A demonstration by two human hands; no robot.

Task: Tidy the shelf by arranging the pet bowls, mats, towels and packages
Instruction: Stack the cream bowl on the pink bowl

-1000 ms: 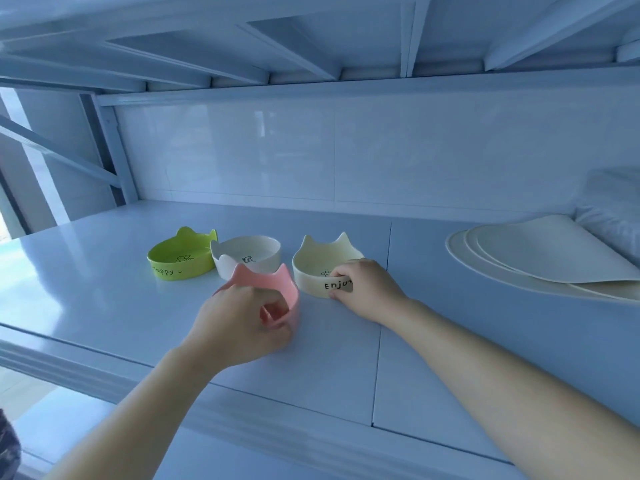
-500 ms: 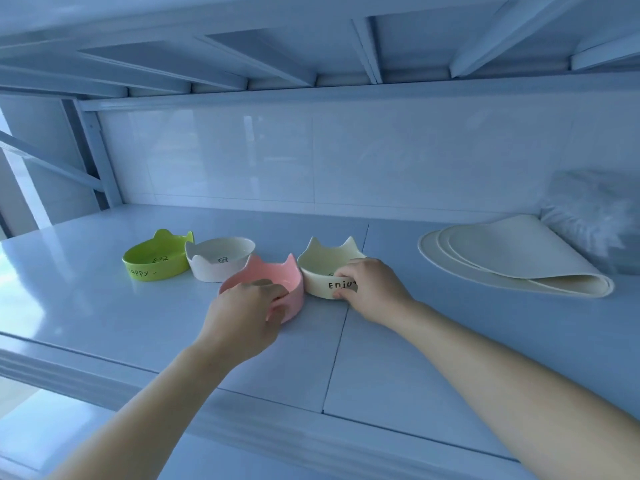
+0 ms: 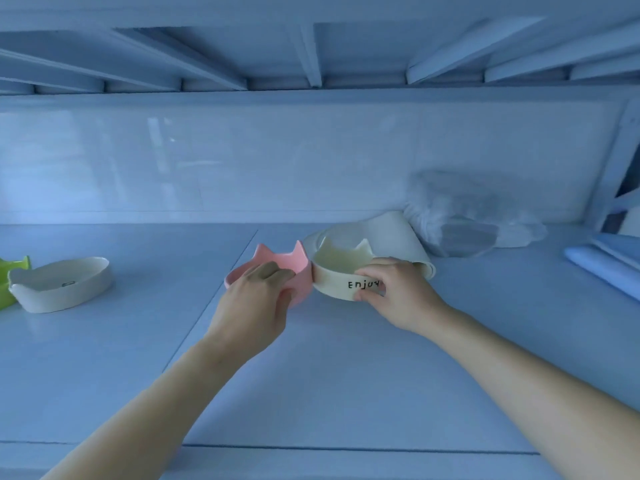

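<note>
On the white shelf (image 3: 104, 375), a person's left hand (image 3: 254, 311) grips the pink cat-ear bowl (image 3: 277, 271) and the right hand (image 3: 398, 292) grips the cream "Enjoy" bowl (image 3: 341, 271), bowls touching, folded mats (image 3: 391, 237) just behind the cream one.

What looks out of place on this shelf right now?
The beige mat behind the cream bowl is folded over on itself rather than lying flat. The clear plastic package beside it is crumpled. No spill or damage is visible; all the bowls sit upright.
</note>
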